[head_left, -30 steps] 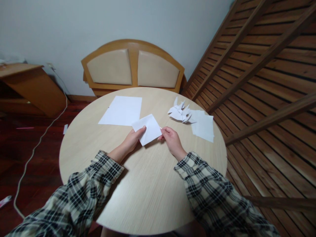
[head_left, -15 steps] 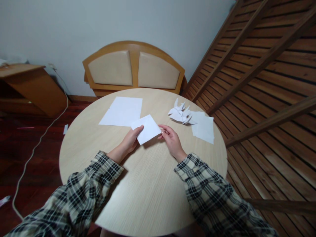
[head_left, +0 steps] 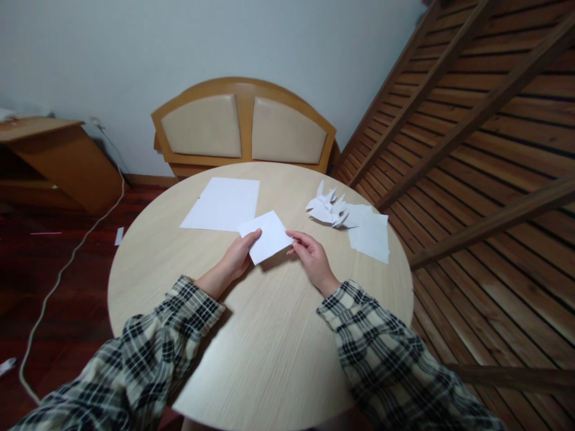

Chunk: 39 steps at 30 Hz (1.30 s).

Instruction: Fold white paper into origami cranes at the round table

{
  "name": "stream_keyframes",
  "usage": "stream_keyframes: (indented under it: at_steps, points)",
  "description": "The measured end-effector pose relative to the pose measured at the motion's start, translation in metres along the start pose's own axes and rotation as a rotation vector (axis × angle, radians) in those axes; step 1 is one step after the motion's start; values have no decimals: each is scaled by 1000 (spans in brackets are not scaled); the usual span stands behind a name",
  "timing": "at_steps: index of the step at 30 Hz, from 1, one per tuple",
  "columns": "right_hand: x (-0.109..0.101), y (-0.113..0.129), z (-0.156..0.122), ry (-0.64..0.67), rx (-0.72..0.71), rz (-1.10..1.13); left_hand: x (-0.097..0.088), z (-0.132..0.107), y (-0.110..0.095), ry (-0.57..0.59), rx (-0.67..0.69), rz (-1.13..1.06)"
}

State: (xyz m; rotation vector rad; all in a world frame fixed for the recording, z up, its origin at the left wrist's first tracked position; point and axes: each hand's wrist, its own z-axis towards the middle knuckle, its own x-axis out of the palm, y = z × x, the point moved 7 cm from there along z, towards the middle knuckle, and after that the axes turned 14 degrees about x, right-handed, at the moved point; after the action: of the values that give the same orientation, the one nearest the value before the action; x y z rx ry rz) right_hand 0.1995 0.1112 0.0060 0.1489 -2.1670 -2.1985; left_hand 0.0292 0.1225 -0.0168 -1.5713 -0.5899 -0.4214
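Observation:
A small white square of paper (head_left: 268,236) is held just above the round light-wood table (head_left: 260,335). My left hand (head_left: 238,257) is closed on its left corner, thumb on top. At the paper's right corner my right hand (head_left: 311,258) pinches it with the fingertips. Both arms wear a checked shirt.
A larger white sheet (head_left: 224,203) lies flat behind the held paper. Several folded white paper figures (head_left: 329,206) and a small stack of white squares (head_left: 371,234) sit at the right of the table. A wooden chair back (head_left: 245,123) stands beyond it; slatted wooden frames lean at the right.
The held paper has tilted flatter and sunk slightly toward the table. My right hand's fingers have stretched out along its right corner. The view has shifted a little downward.

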Motion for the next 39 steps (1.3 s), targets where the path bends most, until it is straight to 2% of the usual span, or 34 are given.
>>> stream_keyframes:
  at_steps: [6, 12, 20, 27, 34, 39]
  points:
    - [3, 3, -2, 16, -21, -15, 0, 1, 2, 48, -2, -8]
    - [5, 4, -4, 66, -23, -18, 0, 1, 1, 34, 11, 15]
    - [5, -5, -1, 37, -55, -48, 1, 0, 0, 48, 21, 45]
    - [5, -2, -2, 31, -133, -167, 0, 0, 1, 48, 14, 43]
    - [16, 11, -8, 49, -235, -332, 1, 6, 3, 147, 68, 63]
    - [16, 9, -7, 40, -232, -360, 4, 4, 0, 190, 115, 114]
